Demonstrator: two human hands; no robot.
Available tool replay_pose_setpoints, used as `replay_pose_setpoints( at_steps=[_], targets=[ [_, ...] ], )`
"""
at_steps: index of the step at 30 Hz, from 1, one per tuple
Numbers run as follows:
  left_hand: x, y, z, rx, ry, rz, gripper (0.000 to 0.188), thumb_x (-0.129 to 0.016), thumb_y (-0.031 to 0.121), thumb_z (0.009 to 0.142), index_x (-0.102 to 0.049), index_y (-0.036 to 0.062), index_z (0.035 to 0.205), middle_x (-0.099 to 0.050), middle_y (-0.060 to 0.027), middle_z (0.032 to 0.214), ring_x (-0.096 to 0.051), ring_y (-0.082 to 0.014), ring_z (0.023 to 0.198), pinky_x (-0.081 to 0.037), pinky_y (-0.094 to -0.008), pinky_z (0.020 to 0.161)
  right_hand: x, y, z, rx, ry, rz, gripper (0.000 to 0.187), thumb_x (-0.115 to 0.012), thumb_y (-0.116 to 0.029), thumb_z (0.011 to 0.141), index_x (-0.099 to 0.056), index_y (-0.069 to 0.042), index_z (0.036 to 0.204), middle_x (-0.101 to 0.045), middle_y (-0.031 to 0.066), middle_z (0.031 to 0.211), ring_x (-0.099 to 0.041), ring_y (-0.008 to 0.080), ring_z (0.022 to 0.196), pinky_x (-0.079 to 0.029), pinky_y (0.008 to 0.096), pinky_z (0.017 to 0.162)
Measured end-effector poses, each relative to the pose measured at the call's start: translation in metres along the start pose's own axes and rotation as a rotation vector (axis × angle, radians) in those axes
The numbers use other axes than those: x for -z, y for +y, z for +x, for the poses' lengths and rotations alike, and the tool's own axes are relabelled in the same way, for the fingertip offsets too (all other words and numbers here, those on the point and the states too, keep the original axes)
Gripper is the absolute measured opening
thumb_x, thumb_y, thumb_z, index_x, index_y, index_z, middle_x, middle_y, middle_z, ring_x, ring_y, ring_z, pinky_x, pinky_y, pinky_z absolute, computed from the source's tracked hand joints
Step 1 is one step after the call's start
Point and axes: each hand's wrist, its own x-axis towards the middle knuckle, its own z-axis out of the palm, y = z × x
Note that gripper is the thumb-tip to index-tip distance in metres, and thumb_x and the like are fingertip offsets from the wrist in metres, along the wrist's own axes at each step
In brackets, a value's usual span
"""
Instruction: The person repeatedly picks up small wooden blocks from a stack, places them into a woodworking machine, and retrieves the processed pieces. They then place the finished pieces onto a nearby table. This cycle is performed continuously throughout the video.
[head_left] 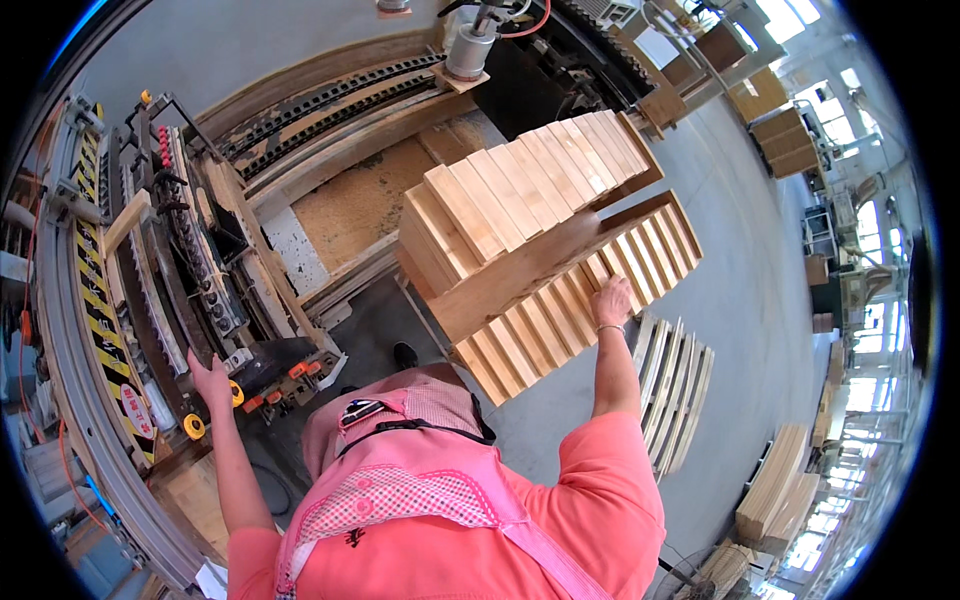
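My right hand [612, 302] is on the nearer row of light wooden boards [540, 332], its fingers bent over the edge of one board. How firmly it grips is hard to see. A second row of boards [540, 180] lies just beyond, with a long wooden panel [480, 300] between the two rows. Over on the left, my left hand [210, 380] reaches to the end of a dark machine bar [175, 300], fingers apart and nothing visible in them. A short wooden piece [126, 222] lies across the machine's rails.
Black-and-yellow striped rail [92, 310] runs along the machine's left side. Sawdust covers a bed [370, 205] beyond the boards. A grey cylinder [470, 52] hangs over the far end. A slatted pallet [672, 395] lies on the floor at right, with stacked planks [775, 485] farther off.
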Motion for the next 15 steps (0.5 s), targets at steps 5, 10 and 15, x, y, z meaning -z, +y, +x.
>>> replay_pose_setpoints(
  at_steps=[5,10,15],
  targets=[
    [0.000,-0.006,0.003,-0.023,0.012,0.026,0.055,-0.054,0.005,0.084,-0.031,0.0000,0.133,-0.045,-0.0185,0.128,-0.045,-0.0273,0.116,-0.033,-0.0331,0.098,-0.002,-0.005,-0.003,-0.044,0.006,0.037,0.024,-0.057,-0.007,0.068,-0.054,-0.002,0.090,-0.052,0.0166,0.098,-0.051,0.0317,0.096,-0.048,0.0376,0.078],
    [0.000,-0.022,0.010,-0.066,0.004,-0.011,0.055,-0.054,0.006,0.084,-0.031,-0.0004,0.133,-0.046,-0.0188,0.127,-0.046,-0.0274,0.116,-0.033,-0.0325,0.097,-0.006,0.004,-0.002,0.014,0.005,-0.038,0.022,-0.057,-0.009,0.068,-0.055,-0.003,0.089,-0.054,0.0156,0.094,-0.053,0.0329,0.093,-0.049,0.0383,0.076],
    [-0.001,-0.011,0.006,0.004,-0.012,-0.018,0.055,-0.055,0.007,0.083,-0.032,-0.0002,0.132,-0.050,-0.0193,0.123,-0.048,-0.0271,0.113,-0.035,-0.0322,0.096,0.002,0.021,-0.005,0.069,-0.002,-0.074,0.031,-0.062,-0.014,0.068,-0.052,-0.003,0.095,-0.055,0.0150,0.093,-0.056,0.0323,0.088,-0.049,0.0394,0.074]
  ],
)
